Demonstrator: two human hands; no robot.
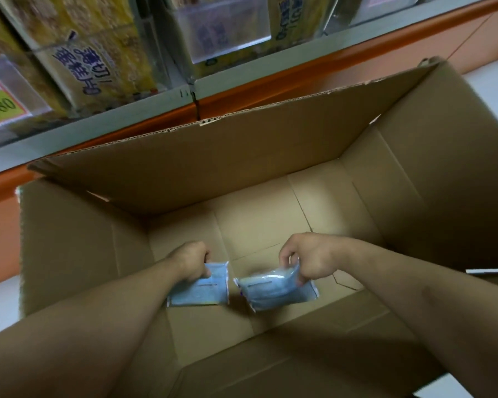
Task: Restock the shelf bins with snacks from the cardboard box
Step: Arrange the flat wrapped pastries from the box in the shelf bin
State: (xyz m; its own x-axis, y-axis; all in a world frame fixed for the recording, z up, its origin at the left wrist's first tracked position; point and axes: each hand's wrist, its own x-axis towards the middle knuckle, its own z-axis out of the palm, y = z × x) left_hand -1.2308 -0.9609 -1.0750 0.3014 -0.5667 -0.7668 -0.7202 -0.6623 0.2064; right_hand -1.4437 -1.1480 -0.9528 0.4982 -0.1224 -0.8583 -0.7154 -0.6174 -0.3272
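Observation:
A large open cardboard box fills the view, its flaps spread outward. Both my arms reach down inside it. My left hand grips the top edge of a pale blue snack packet near the box floor. My right hand pinches the top right edge of a second pale blue snack packet, which tilts slightly. The two packets hang side by side, a small gap apart. The rest of the box floor is bare cardboard.
Above the box runs a grey shelf edge over an orange base band. Clear shelf bins hold yellow snack packs. A price tag sits at far left. Pale floor shows at the right.

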